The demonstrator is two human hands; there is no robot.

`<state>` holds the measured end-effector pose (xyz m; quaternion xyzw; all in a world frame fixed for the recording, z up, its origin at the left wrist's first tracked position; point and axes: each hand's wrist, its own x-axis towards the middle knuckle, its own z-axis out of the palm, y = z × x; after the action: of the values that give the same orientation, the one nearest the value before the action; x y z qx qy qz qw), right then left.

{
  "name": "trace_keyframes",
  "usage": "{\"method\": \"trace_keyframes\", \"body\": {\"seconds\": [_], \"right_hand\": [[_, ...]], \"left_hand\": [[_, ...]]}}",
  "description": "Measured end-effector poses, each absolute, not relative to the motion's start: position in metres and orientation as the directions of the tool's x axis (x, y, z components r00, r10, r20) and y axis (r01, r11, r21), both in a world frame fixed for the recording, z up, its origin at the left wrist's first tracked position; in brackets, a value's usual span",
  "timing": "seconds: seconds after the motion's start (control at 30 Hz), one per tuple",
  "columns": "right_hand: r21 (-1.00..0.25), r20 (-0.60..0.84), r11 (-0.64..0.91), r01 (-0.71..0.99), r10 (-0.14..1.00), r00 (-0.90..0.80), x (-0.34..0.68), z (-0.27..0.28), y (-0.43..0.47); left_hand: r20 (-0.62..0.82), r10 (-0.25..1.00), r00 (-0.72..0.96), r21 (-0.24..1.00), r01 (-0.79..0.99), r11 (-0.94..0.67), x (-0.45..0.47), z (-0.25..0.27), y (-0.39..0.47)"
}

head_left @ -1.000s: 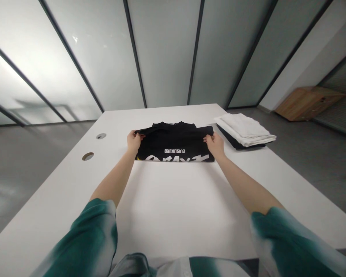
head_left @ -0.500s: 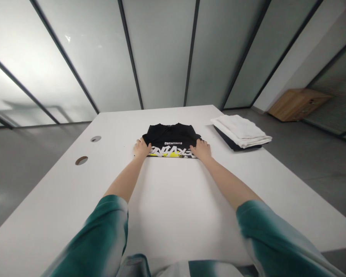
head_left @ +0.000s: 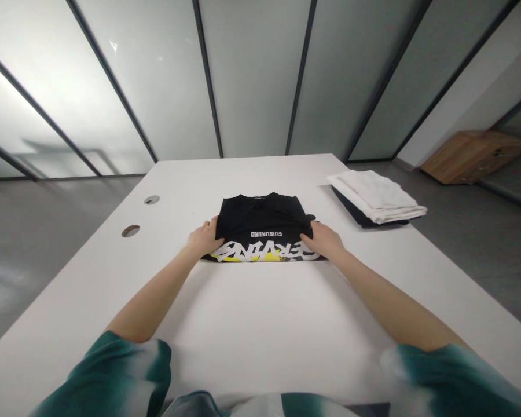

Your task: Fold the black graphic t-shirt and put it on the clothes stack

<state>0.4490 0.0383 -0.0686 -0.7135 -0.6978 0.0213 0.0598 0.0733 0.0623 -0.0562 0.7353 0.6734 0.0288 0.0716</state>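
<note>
A folded black T-shirt (head_left: 263, 223) with white and yellow lettering lies in the middle of the white table (head_left: 252, 324). My left hand (head_left: 203, 238) grips its near left corner. My right hand (head_left: 325, 238) grips its near right corner, fingers curled over the fabric edge. Both forearms stretch out from green and white sleeves.
A stack of folded white and dark clothes (head_left: 375, 198) lies at the table's right side. Two round cable holes (head_left: 131, 230) sit near the left edge. Frosted glass panels stand behind the table; a wooden box (head_left: 471, 155) rests on the floor at right.
The shirt's far half was folded toward me, so the package became shorter. It then slid nearer to me, with both hands staying at its near corners.
</note>
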Motion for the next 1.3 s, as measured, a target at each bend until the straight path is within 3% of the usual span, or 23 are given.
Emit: {"method": "trace_keyframes", "body": {"seconds": [0.1,0.2,0.3,0.43,0.57,0.7,0.83,0.97,1.13,1.3], "right_hand": [[-0.211,0.068,-0.071,0.975,0.994,0.087,0.462,-0.064,0.043],[-0.294,0.163,-0.093,0.951,0.976,0.146,0.474,-0.061,0.060],[-0.478,0.201,-0.041,0.877,0.967,0.154,0.482,-0.065,0.078],[-0.716,0.119,-0.016,0.698,0.982,0.145,0.485,-0.077,0.091],[-0.825,0.207,0.066,0.562,0.960,0.190,0.487,-0.089,0.101],[-0.914,0.225,0.100,0.393,0.931,0.287,0.485,-0.092,0.124],[-0.911,0.232,0.081,0.403,0.911,0.340,0.477,-0.081,0.160],[-0.809,0.293,0.030,0.587,0.886,0.359,0.466,-0.069,0.192],[-0.643,0.069,-0.206,0.737,0.943,0.324,0.461,-0.077,0.198],[-0.516,0.041,-0.182,0.837,0.971,0.237,0.471,-0.087,0.164]], "left_hand": [[0.096,0.982,0.162,0.096,0.981,-0.171,0.075,-0.054,0.068],[0.097,0.959,0.267,0.079,0.958,-0.275,0.082,-0.058,0.084],[0.097,0.944,0.315,0.123,0.938,-0.325,0.086,-0.067,0.101],[0.165,0.967,0.194,0.389,0.888,-0.244,0.082,-0.077,0.117],[0.207,0.972,-0.108,0.735,0.673,-0.082,0.074,-0.082,0.129],[0.233,0.938,-0.257,0.862,0.501,-0.077,0.067,-0.085,0.145],[0.225,0.922,-0.315,0.858,0.512,-0.034,0.061,-0.081,0.174],[0.223,0.912,-0.344,0.823,0.568,0.013,0.058,-0.075,0.204],[0.013,0.944,-0.329,0.618,0.745,0.252,0.060,-0.076,0.209],[0.012,0.951,-0.309,0.458,0.847,0.269,0.057,-0.081,0.177]]}}
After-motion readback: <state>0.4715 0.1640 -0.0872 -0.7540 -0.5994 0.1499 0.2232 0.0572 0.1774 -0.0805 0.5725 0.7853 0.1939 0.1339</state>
